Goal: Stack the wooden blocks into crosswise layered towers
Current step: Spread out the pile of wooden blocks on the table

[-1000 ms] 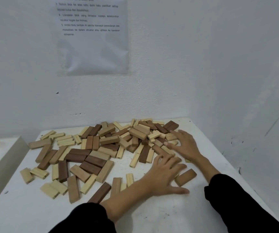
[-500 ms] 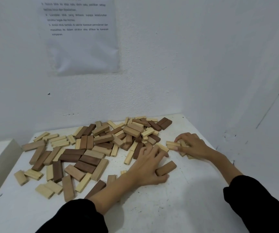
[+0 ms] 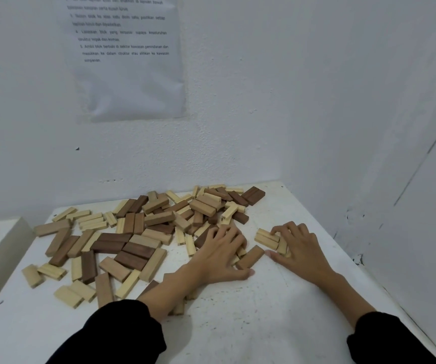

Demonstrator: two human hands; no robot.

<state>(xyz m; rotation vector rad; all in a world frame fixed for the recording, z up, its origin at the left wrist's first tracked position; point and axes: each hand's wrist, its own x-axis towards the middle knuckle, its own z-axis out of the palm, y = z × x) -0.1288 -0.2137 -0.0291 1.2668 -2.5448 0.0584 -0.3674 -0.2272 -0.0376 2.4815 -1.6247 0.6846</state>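
Pale blocks [image 3: 266,238] are being held in the curled grip of right hand [image 3: 301,248]. Left hand [image 3: 222,256], grip spread flat, is being pressed onto scattered blocks [image 3: 156,219]; brown block [image 3: 249,256] is lying between them on counter [image 3: 264,324].

**Black sleeves, bare grips**

Two long sleeves were on show, both black. The left sleeve [image 3: 122,334] was plain matte cloth, softly creased, and its cuff ended partway along the forearm. The right sleeve [image 3: 393,340] matched it, with the same dark fabric and the same loose, rumpled cuff line. Past both cuffs the forearms were uncovered. The left grip [image 3: 222,254] and the right grip [image 3: 302,249] were bare too, with slim fingers.
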